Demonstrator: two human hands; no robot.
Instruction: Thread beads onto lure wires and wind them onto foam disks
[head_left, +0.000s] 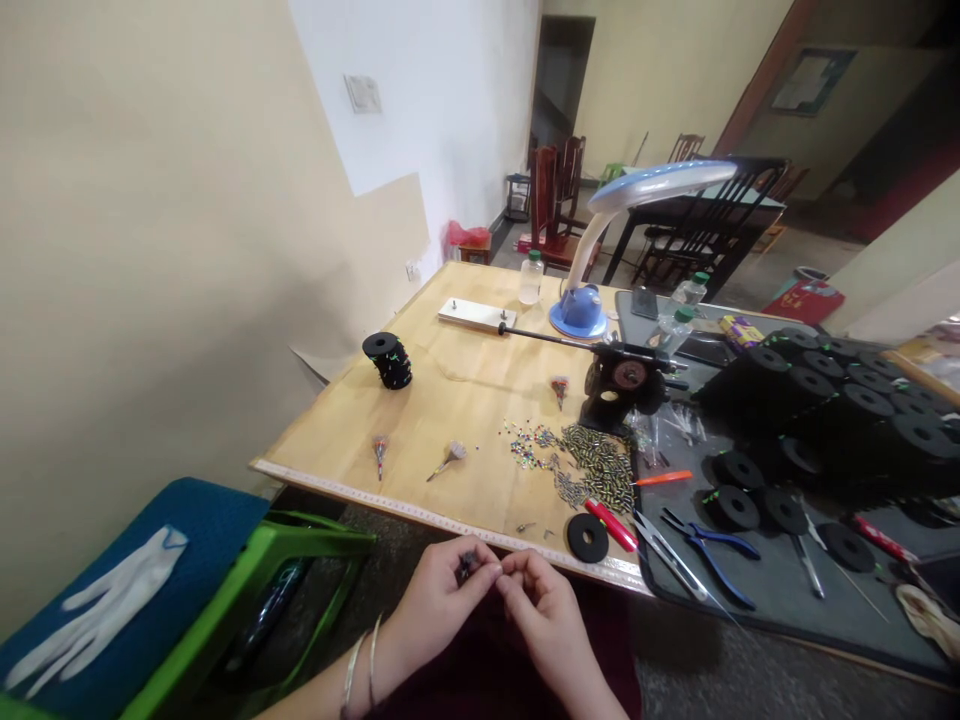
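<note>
Just in front of the table's near edge, my left hand (450,590) is closed around a small dark piece (466,566), mostly covered by the fingers, so its kind does not show. My right hand (541,598) is in a pinch, its fingertips meeting those of the left; whatever they grip is too small to make out. On the tabletop beyond lie small metal bits (526,526), a black foam disc (587,538) and a red-handled tool (611,525). Piles of yellow-black beadlike parts (600,465) and coloured beads (529,445) spread farther back.
Feathery bundles (448,458) and a stack of black foam spools (388,361) occupy the left side. A blue desk lamp (579,312) stands behind a black clamp device (622,380). Tweezers (671,558), blue pliers (716,550) and many black spools (825,400) lie right, on a grey mat (787,620).
</note>
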